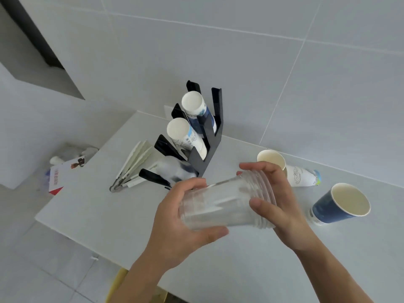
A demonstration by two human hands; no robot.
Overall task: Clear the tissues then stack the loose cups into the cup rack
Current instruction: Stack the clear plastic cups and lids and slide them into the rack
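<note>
A nested stack of clear plastic cups (225, 202) lies sideways in the air above the white counter (109, 206). My left hand (181, 219) grips its base end and my right hand (275, 206) holds its rim end. Behind them stands the black cup rack (209, 136), with a blue paper cup stack (196, 108) in its upper slot and a white paper cup stack (185, 136) below it. More clear cups (175, 169) sit blurred in the lowest slot. A white paper cup (290, 169) lies on its side to the right. A blue paper cup (341, 204) stands nearby.
White folded items and tongs (135, 165) lie left of the rack. Past the counter's left edge, a bin holds tissues (72, 152) and a red and white carton (59, 176). A tiled wall (262, 62) rises behind. A yellow object (118, 281) sits below the front edge.
</note>
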